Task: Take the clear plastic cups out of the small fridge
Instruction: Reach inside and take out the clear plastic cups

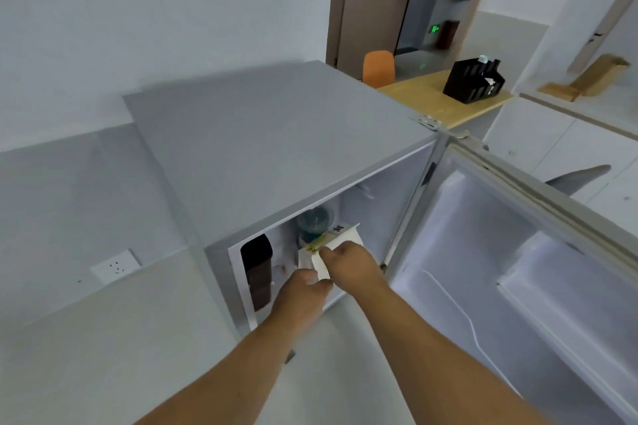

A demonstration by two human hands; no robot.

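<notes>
From the head camera, both bare forearms are reaching forward and down into the open small fridge point(276, 155). The right hand point(352, 262) is gripping the top of a white carton point(328, 252), fingers point(326, 254) curled shut over it. The left hand point(303, 290) is closing around the carton's lower side. A clear plastic cup point(314, 222) is standing just behind the carton, inside, beside a dark container point(257, 269).

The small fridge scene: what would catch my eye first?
Two bare hands, left hand and right hand, grip a white carton in the open small fridge. Behind it stands a clear plastic cup; a dark container sits to the left.
</notes>
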